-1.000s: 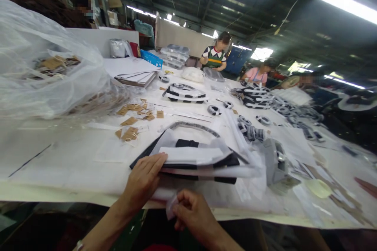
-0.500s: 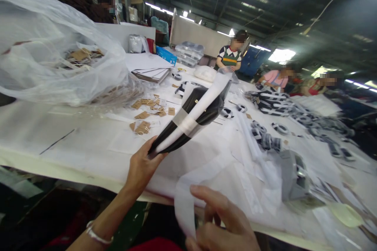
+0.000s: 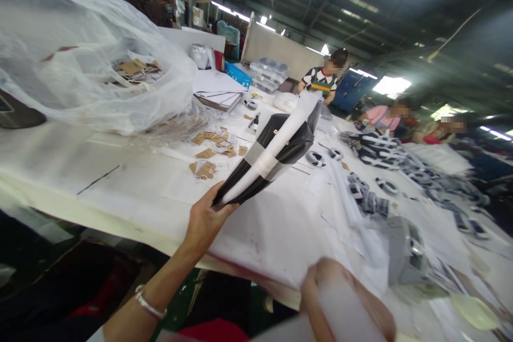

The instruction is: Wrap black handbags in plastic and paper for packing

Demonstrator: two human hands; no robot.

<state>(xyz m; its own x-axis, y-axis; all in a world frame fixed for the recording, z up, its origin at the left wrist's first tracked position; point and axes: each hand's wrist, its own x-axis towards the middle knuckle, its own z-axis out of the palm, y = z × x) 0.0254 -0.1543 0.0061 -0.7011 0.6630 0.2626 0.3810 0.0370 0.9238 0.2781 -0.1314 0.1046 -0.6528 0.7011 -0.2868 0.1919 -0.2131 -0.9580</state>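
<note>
We are observing the left hand grasping the near, lower end of a black bag, its thumb and fingers pressing from opposite sides. The bag is tilting above the white table, its far end pointing up and away to the right. We are noting a white strip running lengthwise along it, with translucent bands crossing its sides. A pale bracelet is circling the left wrist. The right hand is sitting low near the table's front edge, well apart from the bag; its fingers are curling, and a blurred pale sheet is lying across it, so we are unable to tell whether they are gripping it. Brown tags are lying left of the bag, near a large plastic sack. Black-and-white coils are resting to its right, and a person is standing across the table.
</note>
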